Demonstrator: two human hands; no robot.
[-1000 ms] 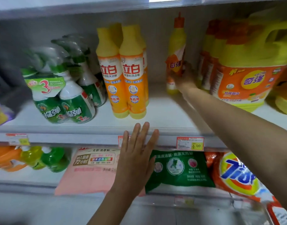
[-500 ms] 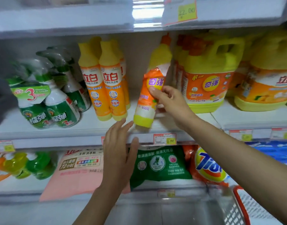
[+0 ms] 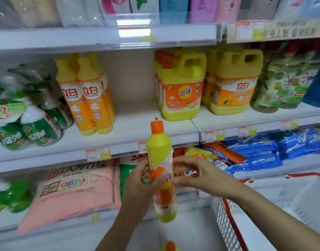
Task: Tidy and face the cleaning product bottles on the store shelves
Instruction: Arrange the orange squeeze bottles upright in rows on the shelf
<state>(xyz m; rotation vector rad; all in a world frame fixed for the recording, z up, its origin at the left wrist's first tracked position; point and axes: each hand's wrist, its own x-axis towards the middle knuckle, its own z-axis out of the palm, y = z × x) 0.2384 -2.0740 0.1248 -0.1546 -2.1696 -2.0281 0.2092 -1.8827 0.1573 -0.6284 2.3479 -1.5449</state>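
Detergent bottle (image 3: 160, 153), upright before the middle shelf (image 3: 133, 131), sits clamped at its waist in our left hand (image 3: 146, 180) while our right hand (image 3: 197, 173), fingers loosely spread, touches its torn, likely slippery label; rigid plastic, so we grip mid-body.

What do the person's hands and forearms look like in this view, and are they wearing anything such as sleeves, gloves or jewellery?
Both the left hand and the right hand are bare, with no gloves. No sleeve shows on either forearm up to the bottom edge of the picture. I can see no watch, bracelet or ring, though the fingers are somewhat blurred, so a thin ring could be missed. No markings show on the arms.
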